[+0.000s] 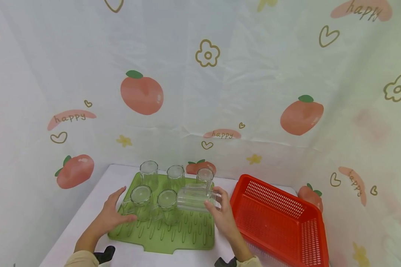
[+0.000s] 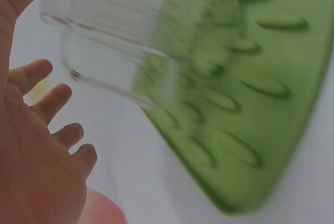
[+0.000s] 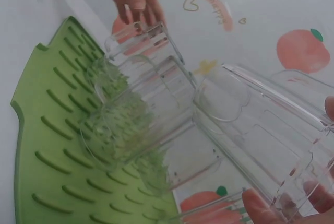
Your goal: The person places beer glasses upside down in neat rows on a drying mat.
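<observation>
My right hand (image 1: 224,215) grips a clear glass mug (image 1: 194,200) lying sideways in the air over the right part of a green ridged mat (image 1: 187,237). In the right wrist view, the fingers (image 3: 255,205) are around one end of this mug (image 3: 245,125). My left hand (image 1: 111,215) has its fingers and thumb spread beside the front-left mug (image 1: 141,204). The left wrist view shows a gap between these fingers (image 2: 55,101) and the glass. Another mug (image 1: 168,209) stands to its right. Behind are three more mugs, including the back-left one (image 1: 149,178).
A red plastic basket (image 1: 265,235) with slotted sides stands to the right of the mat. White cloth printed with fruit, hearts and flowers hangs behind the white table (image 1: 77,226) and along its sides.
</observation>
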Demonstrator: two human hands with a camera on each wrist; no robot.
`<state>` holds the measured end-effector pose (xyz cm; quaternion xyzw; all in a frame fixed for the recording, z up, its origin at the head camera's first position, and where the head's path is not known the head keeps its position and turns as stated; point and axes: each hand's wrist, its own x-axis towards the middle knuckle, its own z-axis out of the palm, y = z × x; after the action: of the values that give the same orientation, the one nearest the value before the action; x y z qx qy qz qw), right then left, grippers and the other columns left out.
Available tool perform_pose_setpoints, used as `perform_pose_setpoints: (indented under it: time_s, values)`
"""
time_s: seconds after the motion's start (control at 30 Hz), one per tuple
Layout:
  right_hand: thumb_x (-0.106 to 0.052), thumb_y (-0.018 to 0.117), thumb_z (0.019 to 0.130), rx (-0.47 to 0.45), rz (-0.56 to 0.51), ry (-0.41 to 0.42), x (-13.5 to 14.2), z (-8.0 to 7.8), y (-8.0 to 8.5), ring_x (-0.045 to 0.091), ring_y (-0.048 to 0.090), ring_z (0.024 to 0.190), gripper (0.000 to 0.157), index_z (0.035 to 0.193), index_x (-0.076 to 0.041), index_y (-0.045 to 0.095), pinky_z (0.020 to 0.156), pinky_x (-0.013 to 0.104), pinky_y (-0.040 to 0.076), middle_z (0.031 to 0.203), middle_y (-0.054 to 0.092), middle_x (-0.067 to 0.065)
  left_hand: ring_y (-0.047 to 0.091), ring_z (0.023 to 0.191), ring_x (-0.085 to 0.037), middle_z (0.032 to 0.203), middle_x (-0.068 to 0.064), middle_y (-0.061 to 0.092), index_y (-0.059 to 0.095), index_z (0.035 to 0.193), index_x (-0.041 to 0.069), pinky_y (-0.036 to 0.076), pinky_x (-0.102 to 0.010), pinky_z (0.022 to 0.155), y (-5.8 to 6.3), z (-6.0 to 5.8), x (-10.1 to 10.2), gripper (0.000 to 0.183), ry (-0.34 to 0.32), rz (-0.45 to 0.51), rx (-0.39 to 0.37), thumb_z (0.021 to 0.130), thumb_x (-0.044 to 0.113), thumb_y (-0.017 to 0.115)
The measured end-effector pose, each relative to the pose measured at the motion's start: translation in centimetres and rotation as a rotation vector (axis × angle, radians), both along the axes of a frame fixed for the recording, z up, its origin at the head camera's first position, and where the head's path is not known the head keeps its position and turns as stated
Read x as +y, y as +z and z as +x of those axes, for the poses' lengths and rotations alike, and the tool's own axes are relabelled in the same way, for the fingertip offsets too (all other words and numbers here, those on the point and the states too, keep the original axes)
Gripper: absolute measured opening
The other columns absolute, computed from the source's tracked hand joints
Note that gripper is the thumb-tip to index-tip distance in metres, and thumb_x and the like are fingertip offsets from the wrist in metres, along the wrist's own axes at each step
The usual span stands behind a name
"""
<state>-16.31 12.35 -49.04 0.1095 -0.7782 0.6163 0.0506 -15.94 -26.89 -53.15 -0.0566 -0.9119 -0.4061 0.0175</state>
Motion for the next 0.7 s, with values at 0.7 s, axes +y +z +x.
perform_pose_setpoints:
  time_s: [0.7]
  values:
    - [-0.021,0.058,0.104,-0.042,-0.060,0.099,-0.9,0.2,0.1,0.049,0.040,0.144,0.047,0.145,-0.010,0.037,0.108,0.060,0.050,0.153,0.037,0.014,0.021,0.152,-0.053,0.169,-0.016,0.021,0.021,0.163,0.026,0.030,-0.078,0.110,5.9,-1.3,9.2,0.101,-0.182,0.229,0.173,0.084,0.030,0.084]
